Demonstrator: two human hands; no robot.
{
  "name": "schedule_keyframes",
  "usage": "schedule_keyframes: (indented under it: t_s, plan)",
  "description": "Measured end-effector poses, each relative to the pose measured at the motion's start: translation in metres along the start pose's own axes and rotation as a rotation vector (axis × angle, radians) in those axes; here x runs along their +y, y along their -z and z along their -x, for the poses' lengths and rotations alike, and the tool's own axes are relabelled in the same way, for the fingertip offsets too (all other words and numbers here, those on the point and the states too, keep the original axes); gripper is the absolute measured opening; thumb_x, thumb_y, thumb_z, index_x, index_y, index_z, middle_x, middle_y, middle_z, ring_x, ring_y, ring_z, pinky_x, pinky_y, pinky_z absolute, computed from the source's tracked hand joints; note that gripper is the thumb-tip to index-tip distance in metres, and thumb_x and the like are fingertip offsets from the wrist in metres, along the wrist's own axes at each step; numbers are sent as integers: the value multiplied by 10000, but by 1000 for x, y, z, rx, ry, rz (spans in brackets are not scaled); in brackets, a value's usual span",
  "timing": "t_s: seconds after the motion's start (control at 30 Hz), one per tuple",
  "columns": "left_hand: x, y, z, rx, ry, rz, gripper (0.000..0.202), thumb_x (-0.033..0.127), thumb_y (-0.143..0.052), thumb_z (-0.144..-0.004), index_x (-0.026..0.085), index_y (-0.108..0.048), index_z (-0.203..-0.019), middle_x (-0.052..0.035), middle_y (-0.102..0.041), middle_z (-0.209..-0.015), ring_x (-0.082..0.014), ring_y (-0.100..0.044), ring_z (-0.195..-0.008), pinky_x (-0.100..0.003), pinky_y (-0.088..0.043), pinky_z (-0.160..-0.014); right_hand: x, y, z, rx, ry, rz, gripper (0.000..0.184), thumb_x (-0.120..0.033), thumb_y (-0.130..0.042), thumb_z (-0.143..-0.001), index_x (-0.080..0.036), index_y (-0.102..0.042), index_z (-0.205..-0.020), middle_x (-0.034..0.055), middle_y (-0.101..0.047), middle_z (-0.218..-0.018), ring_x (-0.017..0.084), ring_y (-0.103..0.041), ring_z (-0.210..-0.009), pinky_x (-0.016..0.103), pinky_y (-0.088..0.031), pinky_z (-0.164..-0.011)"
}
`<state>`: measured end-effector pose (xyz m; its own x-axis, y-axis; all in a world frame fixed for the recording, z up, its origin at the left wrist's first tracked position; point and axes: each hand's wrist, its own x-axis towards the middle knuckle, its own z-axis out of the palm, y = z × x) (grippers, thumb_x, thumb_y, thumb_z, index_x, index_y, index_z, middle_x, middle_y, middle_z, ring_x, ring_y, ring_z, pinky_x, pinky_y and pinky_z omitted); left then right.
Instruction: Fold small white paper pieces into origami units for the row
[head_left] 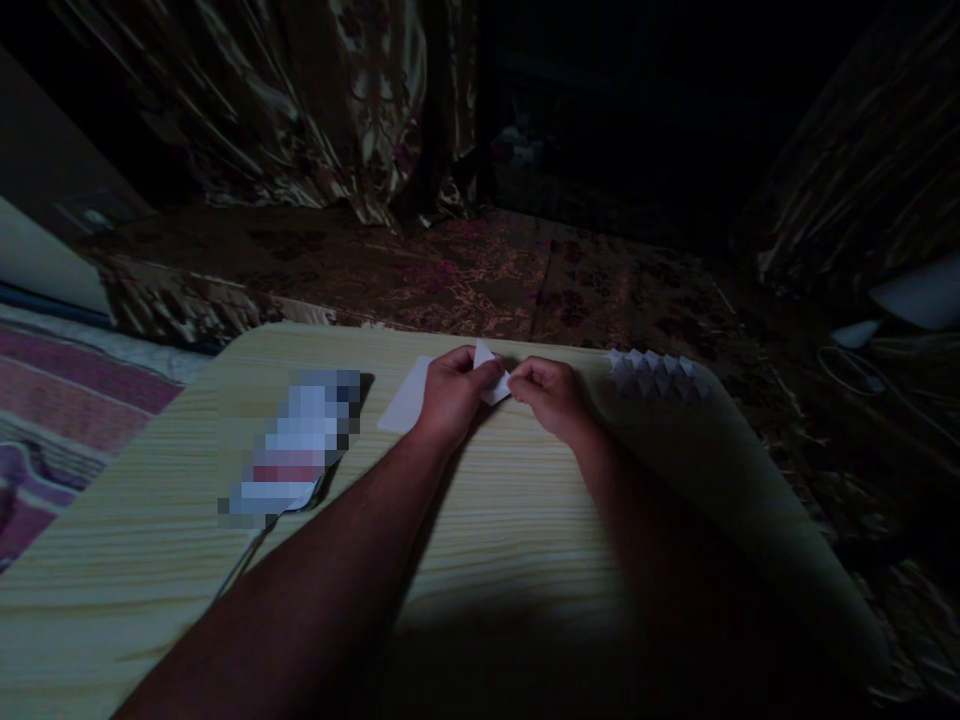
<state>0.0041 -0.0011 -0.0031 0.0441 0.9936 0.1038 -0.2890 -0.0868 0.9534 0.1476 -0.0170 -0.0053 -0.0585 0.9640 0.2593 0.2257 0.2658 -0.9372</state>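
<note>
Over the far part of the table, my left hand (455, 392) is closed around a small folded piece of white paper (486, 362), its thumb lying across it. A pointed corner of the paper sticks up past the fingers. My right hand (547, 388) pinches the paper's lower right corner between thumb and fingertips. Beside my left hand, partly covered by it, lies white paper (403, 400) flat on the wood. To the right, several small folded paper pieces (660, 375) stand in rows, in shadow.
The pale wood-grain table (517, 540) has rounded corners. At its left lies a blurred-out device (300, 440) with a cable (238, 562) running towards me. Patterned curtains (360, 100) hang beyond. A striped cloth (82, 400) is at left, a white lamp-like object (919, 295) at right.
</note>
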Motion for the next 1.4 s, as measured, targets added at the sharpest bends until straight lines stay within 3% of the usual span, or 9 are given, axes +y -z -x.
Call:
schedule_keyframes:
  t_s: [0.1, 0.23, 0.4, 0.53, 0.7, 0.77, 0.9, 1.13, 1.4]
  plan:
    - [1, -1, 2, -71, 15, -94, 223, 272, -743, -611, 141, -707, -788, -5, -658, -683, -107, -538, -560, -221, -399, -535, 1, 0, 0, 13, 19, 13, 103, -236, -571, -719, -163, -566, -646, -40, -505, -583, 86, -439, -550, 217, -319, -523]
    - [0, 0, 2, -55, 30, -88, 207, 257, -754, -595, 136, -719, -760, -11, -664, -667, -111, -544, -557, -225, -400, -534, 0, 0, 0, 10, 25, 32, 93, -232, -564, -719, -160, -569, -661, -40, -502, -595, 87, -438, -561, 212, -321, -525]
    - [-1, 1, 0, -10, 58, 41, 189, 244, -757, -584, 129, -710, -727, -23, -670, -673, -113, -555, -559, -230, -405, -534, -3, 0, 0, 6, 41, 75, 82, -196, -542, -706, -161, -569, -637, -45, -503, -584, 87, -442, -567, 210, -330, -538]
    - [0, 4, -6, 98, 47, 199, 171, 219, -768, -558, 141, -676, -678, -19, -657, -691, -108, -556, -575, -228, -410, -539, -4, 0, 1, 4, 31, 91, 84, -185, -547, -691, -163, -569, -613, -44, -513, -577, 88, -450, -559, 212, -337, -538]
    - [3, 2, -9, 126, -16, 338, 194, 270, -731, -647, 154, -676, -792, -11, -632, -718, -93, -555, -621, -233, -450, -625, 1, 1, -1, 92, -20, 14, 102, -218, -567, -698, -173, -550, -608, -57, -479, -532, 78, -407, -497, 213, -300, -486]
    - [5, -1, -7, 70, -4, 303, 285, 303, -731, -663, 164, -670, -905, -15, -644, -756, -98, -571, -643, -242, -463, -653, 5, 1, -3, 145, -38, -46, 107, -235, -576, -705, -177, -548, -620, -58, -479, -520, 79, -406, -481, 216, -294, -472]
    - [3, -4, -1, -14, 11, 150, 457, 231, -793, -566, 164, -638, -991, -24, -683, -794, -132, -617, -666, -272, -484, -671, 9, 2, -5, 198, -51, -148, 107, -247, -595, -710, -179, -556, -638, -53, -503, -521, 83, -426, -475, 220, -317, -468]
    - [-4, -1, -2, 77, -41, -19, 307, 254, -744, -612, 144, -703, -895, -18, -677, -714, -112, -585, -583, -240, -467, -600, 1, 3, -3, 130, -120, -136, 136, -288, -628, -703, -173, -574, -655, -40, -540, -529, 87, -465, -486, 219, -361, -485]
    - [2, -3, 4, 3, 5, -125, 268, 239, -728, -615, 148, -742, -867, -17, -667, -668, -113, -567, -560, -229, -446, -557, -1, 1, -4, 125, -114, -167, 162, -326, -625, -724, -172, -574, -715, -31, -593, -582, 90, -513, -487, 207, -371, -456]
